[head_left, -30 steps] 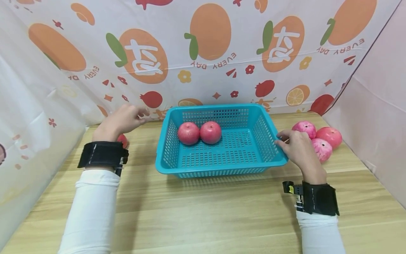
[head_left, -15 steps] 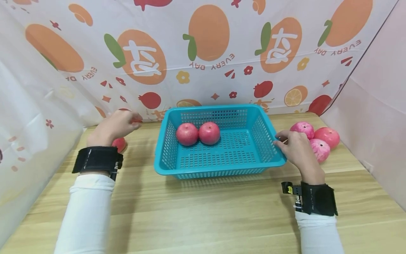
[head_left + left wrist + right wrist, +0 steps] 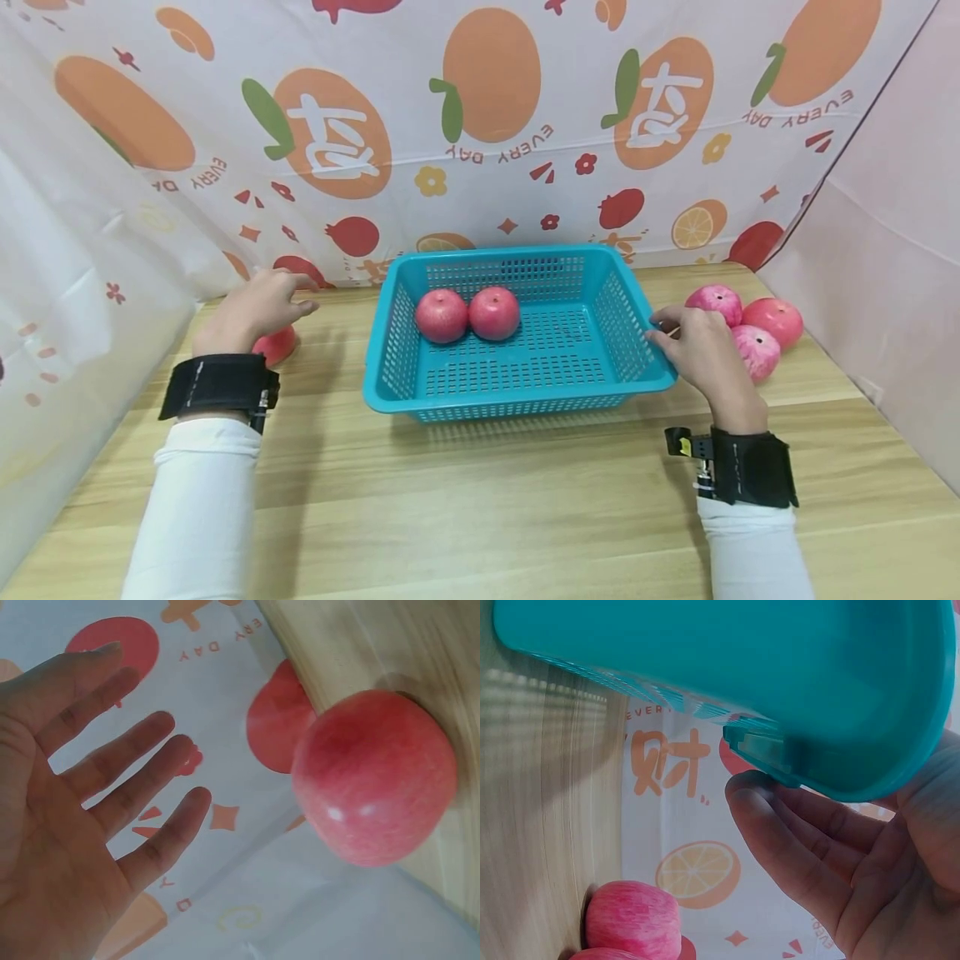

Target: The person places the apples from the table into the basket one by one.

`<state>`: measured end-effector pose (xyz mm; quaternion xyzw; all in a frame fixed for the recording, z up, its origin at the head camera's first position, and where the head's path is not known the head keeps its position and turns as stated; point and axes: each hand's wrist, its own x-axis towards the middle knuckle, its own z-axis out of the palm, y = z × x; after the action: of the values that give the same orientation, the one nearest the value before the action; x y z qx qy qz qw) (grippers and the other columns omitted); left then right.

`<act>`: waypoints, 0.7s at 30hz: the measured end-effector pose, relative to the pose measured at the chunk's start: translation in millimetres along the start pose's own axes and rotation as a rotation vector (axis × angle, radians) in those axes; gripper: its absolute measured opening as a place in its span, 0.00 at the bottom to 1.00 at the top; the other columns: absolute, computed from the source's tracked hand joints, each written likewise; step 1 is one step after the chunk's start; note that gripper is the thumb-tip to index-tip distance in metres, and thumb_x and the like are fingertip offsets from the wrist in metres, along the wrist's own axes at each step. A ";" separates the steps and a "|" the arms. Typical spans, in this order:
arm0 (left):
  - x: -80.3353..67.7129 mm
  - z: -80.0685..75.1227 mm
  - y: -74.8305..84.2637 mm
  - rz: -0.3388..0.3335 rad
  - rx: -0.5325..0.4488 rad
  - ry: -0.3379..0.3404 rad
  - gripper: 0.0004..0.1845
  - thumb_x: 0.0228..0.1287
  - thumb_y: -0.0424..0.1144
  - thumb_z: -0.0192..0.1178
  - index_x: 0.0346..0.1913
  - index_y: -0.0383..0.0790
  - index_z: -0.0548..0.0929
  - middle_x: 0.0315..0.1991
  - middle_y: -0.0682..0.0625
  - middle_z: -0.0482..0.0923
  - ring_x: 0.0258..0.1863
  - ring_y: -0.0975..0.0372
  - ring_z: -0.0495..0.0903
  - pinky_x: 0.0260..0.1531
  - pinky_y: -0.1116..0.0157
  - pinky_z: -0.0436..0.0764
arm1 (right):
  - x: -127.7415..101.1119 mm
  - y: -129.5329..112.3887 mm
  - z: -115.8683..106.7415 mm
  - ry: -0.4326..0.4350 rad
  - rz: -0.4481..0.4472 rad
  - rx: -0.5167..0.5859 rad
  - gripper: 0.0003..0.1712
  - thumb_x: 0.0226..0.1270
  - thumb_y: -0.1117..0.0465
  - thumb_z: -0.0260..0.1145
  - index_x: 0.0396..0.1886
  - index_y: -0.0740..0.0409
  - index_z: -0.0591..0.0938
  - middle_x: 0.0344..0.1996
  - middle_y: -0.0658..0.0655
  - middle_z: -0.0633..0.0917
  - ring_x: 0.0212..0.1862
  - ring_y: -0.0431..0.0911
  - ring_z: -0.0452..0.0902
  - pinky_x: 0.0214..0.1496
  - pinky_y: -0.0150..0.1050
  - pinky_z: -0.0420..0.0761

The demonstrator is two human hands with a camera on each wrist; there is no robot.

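Observation:
My left hand (image 3: 251, 312) hovers at the left of the table with its fingers apart and holding nothing. A red apple (image 3: 276, 346) is partly hidden beneath it; in the left wrist view this apple (image 3: 375, 780) appears whole, apart from the fingertips. At the other side, my right hand (image 3: 705, 350) grips the right rim of a turquoise plastic basket (image 3: 517, 400). The right wrist view has its fingers (image 3: 780, 844) under the rim. Inside the basket, toward its left end, a red apple (image 3: 442, 316) touches a second apple (image 3: 494, 313).
Right of the basket, a pink apple (image 3: 714, 303), a redder apple (image 3: 774, 322) and another pink apple (image 3: 757, 350) lie grouped near my right hand. A fruit-printed curtain (image 3: 495, 192) hangs along the back edge of the wooden table (image 3: 510, 500).
My left hand has drifted left and a little closer to me, over the left apple. My right hand keeps its grip on the basket, and the basket's apples are unchanged.

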<state>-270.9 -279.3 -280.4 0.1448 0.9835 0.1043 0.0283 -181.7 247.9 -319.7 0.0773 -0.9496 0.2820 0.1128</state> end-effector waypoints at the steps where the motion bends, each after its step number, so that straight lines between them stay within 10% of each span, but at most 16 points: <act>1: -0.5 0.5 -1.4 -0.011 -0.005 -0.004 0.21 0.69 0.35 0.63 0.59 0.23 0.78 0.52 0.27 0.77 0.49 0.38 0.74 0.48 0.38 0.78 | 0.0 0.2 0.0 0.001 -0.001 -0.001 0.18 0.68 0.68 0.70 0.53 0.77 0.82 0.42 0.75 0.85 0.41 0.66 0.84 0.43 0.58 0.86; 21: -19.3 19.8 -24.9 -0.202 0.013 0.089 0.29 0.66 0.35 0.63 0.65 0.23 0.69 0.61 0.20 0.60 0.61 0.27 0.55 0.58 0.28 0.62 | 0.3 0.6 0.1 0.010 -0.021 -0.003 0.17 0.67 0.69 0.70 0.51 0.77 0.82 0.40 0.75 0.85 0.39 0.65 0.84 0.41 0.57 0.86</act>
<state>-257.7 -304.3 -304.6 0.0405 0.9940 0.1010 -0.0060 -182.1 248.4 -320.0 0.0855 -0.9486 0.2798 0.1208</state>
